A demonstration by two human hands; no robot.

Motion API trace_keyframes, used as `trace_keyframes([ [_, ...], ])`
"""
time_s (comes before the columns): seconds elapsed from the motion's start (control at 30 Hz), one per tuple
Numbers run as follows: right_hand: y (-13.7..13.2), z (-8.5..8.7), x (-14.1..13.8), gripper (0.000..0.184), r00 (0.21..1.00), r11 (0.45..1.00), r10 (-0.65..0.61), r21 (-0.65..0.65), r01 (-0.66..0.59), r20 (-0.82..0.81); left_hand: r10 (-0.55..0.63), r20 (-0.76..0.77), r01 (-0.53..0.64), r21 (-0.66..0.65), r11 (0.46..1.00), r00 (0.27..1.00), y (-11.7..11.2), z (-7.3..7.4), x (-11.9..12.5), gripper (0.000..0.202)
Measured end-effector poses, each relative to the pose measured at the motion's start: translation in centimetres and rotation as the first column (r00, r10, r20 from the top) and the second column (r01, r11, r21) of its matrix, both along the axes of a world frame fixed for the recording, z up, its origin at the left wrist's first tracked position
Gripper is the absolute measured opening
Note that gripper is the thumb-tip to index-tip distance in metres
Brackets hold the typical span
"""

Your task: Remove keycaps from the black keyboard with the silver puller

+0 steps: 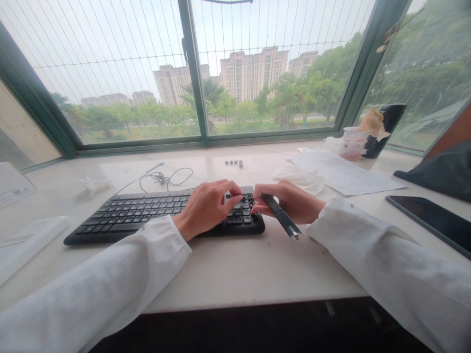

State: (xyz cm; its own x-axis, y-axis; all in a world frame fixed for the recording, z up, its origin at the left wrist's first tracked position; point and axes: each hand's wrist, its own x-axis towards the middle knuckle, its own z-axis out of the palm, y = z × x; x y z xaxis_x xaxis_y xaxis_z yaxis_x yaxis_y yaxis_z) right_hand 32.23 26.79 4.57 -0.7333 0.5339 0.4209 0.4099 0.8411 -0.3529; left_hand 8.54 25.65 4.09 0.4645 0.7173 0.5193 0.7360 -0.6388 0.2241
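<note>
**Black wireless-style keyboard (147,215) on white bench (221,279), two bare hands working at its right end, white sleeves.**

Left hand (208,208): fingers (233,189) curled over the upper right keys, touching them; grip partly closed, and whether it has hold of a keycap cannot be told. Right hand (287,201): grip closed around a slim black tool (280,214), metal tip pointing down and toward the person, just beside the keyboard's right edge. Beyond the keyboard: a short row of small dark keycaps (232,163) on the bench, a coiled thin cable (162,177), crumpled white gloves (300,179), printed paper sheets (342,171). Far right: a dark tablet (430,223), a patterned paper cup (353,143), a black mug (386,130).
</note>
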Motion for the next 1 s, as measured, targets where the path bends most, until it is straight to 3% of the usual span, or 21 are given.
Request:
trace_keyframes([
  [0.17,-0.13,-0.06,-0.20,0.019,0.999,0.998,-0.010,-0.061,0.007,-0.038,-0.002,0.000,0.002,0.000,1.000,1.000,0.01,0.02,0.07,0.016],
  [0.6,-0.65,-0.28,-0.51,0.014,0.998,0.998,-0.056,0.034,0.056,-0.011,-0.008,0.031,0.009,-0.012,1.000,0.999,0.11,0.02,0.35,0.016],
  [0.73,-0.54,-0.14,-0.25,0.021,0.982,0.986,-0.109,0.109,0.126,-0.152,-0.019,0.172,0.042,-0.134,0.990,0.985,0.09,0.37,0.45,0.021],
  [0.83,-0.49,0.06,-0.02,0.023,0.943,0.971,-0.136,0.146,0.188,-0.304,-0.007,0.308,0.100,-0.287,0.953,0.951,0.29,0.51,0.34,0.027],
  [1.0,-0.43,0.23,-0.05,0.027,0.965,0.989,-0.027,0.133,0.064,-0.262,-0.016,0.419,0.225,-0.456,0.861,0.908,0.85,0.21,-0.03,0.038],
])
